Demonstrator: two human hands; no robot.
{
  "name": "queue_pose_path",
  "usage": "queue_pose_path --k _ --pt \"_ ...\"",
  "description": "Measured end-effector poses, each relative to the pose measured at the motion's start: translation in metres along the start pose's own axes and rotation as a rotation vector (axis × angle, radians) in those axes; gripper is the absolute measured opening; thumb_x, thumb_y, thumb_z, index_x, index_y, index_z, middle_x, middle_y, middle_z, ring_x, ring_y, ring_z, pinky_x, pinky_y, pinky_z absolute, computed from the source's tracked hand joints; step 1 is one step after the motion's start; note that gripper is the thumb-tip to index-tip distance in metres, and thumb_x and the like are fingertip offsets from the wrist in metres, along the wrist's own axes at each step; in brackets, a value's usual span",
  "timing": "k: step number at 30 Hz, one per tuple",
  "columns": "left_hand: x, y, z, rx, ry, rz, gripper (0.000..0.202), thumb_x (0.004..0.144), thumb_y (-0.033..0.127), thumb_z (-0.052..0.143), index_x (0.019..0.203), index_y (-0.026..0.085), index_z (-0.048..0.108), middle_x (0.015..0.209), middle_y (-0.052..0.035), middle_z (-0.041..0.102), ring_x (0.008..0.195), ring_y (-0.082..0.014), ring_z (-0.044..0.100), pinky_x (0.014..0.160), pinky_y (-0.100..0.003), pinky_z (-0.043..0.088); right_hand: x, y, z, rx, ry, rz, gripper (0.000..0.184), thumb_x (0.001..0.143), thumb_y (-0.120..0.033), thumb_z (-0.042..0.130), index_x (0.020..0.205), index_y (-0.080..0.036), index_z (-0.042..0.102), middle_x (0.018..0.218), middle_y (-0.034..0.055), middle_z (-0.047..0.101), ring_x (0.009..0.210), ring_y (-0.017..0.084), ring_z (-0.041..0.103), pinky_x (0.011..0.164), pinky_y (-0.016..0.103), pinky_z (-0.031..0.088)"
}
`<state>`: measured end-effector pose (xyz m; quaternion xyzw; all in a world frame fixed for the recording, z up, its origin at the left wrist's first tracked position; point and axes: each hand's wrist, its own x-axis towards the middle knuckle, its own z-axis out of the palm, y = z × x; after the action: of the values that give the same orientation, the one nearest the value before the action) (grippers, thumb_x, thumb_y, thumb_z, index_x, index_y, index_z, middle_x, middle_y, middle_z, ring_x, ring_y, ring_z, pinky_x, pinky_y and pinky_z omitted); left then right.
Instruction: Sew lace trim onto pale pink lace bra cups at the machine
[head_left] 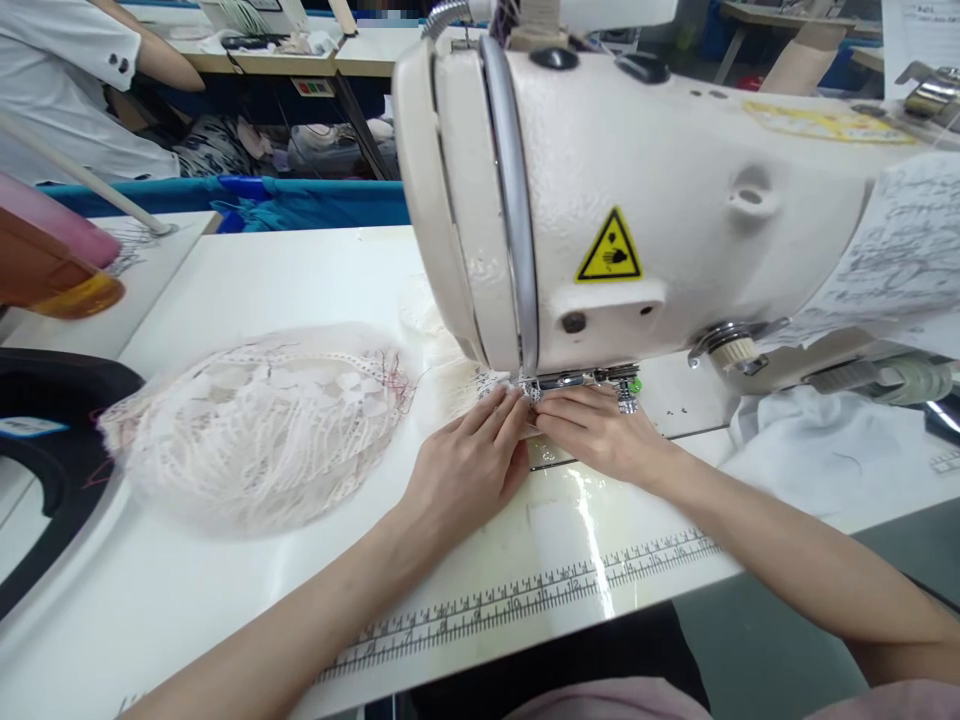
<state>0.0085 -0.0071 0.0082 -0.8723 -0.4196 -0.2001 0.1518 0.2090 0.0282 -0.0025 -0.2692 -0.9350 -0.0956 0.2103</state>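
A white sewing machine (pixel 637 200) stands over the table, and a strip of white lace fabric (pixel 457 388) lies beneath its presser foot (pixel 532 388). Close to the foot's left side, my left hand (pixel 476 455) has its fingers together, gripping the lace at the fingertips. My right hand (pixel 604 435) reaches in from the other side, fingers closed on the lace edge just in front of the foot. The fingertips of both hands nearly meet there. My thumbs and the needle are mostly hidden.
A sheer bundle of pale lace (pixel 262 430) with loose threads lies left. A black curved object (pixel 67 400) and thread cones (pixel 60 250) stand beyond it. White cloth (pixel 825 450) sits right. A printed ruler (pixel 517 603) runs along the front. A co-worker's sleeve (pixel 75 80) shows behind.
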Motion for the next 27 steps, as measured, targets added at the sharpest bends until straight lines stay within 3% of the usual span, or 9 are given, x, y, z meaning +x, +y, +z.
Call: queue_pose_path --k 11,22,27 --pt "0.0004 -0.0002 0.004 0.011 0.023 0.018 0.033 0.09 0.021 0.05 0.115 0.005 0.065 0.12 -0.014 0.066 0.111 -0.0283 0.064 0.089 -0.038 0.058 0.0041 0.0043 -0.0061 -0.112 0.104 -0.025 0.026 0.088 0.0 0.047 0.09 -0.017 0.065 0.097 -0.0029 0.072 0.086 0.01 0.061 0.058 0.029 0.038" --pt "-0.0002 0.001 0.0053 -0.02 -0.021 -0.004 0.035 0.091 0.023 0.049 0.119 0.005 0.062 0.124 -0.0158 0.064 0.117 -0.0306 0.06 0.092 -0.042 0.056 -0.0032 0.0092 -0.0025 -0.202 0.108 0.037 0.026 0.088 -0.005 0.049 0.1 -0.021 0.066 0.112 -0.0051 0.071 0.074 0.013 0.062 0.061 0.034 0.035" --pt "0.0008 0.0009 0.0045 0.015 -0.013 0.006 0.035 0.092 0.023 0.049 0.12 0.007 0.062 0.123 -0.0152 0.065 0.117 -0.0305 0.06 0.092 -0.041 0.056 -0.0013 0.0088 -0.0055 -0.262 0.112 0.053 0.023 0.088 -0.008 0.051 0.102 -0.02 0.066 0.108 -0.0053 0.072 0.072 0.012 0.062 0.064 0.034 0.036"
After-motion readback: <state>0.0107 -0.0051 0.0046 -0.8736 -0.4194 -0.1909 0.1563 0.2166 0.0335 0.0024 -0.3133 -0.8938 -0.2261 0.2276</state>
